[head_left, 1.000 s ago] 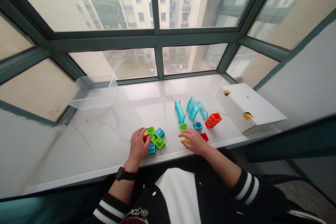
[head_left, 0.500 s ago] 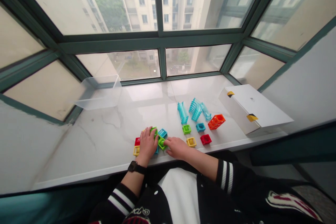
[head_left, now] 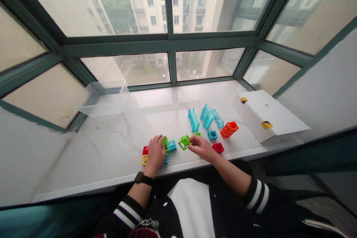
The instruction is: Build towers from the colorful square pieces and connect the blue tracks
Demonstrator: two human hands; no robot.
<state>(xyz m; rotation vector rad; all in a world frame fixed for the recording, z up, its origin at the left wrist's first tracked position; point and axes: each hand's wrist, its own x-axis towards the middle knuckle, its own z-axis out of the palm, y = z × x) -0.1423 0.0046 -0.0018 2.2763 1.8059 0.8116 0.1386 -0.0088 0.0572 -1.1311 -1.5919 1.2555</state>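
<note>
A green square frame piece (head_left: pixel 184 142) is pinched at its right side by the fingertips of the right hand (head_left: pixel 201 148) above the marble sill (head_left: pixel 111 135). It is tilted, one corner toward the left hand (head_left: pixel 155 153), and no clear long axis is shown. Fingers are curled over a green piece (head_left: pixel 165 144), though whether it is gripped cannot be told. That light pinch could let the frame slip, and neighbouring pieces could be knocked.

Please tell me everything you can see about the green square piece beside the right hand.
The green square piece is a bright lime, hollow frame with an open centre and rounded corners, and it looks like moulded plastic. It stands tilted on a corner above the pale marble sill. The fingers of the right hand touch its right side; whether it is lifted, I cannot tell.
</note>
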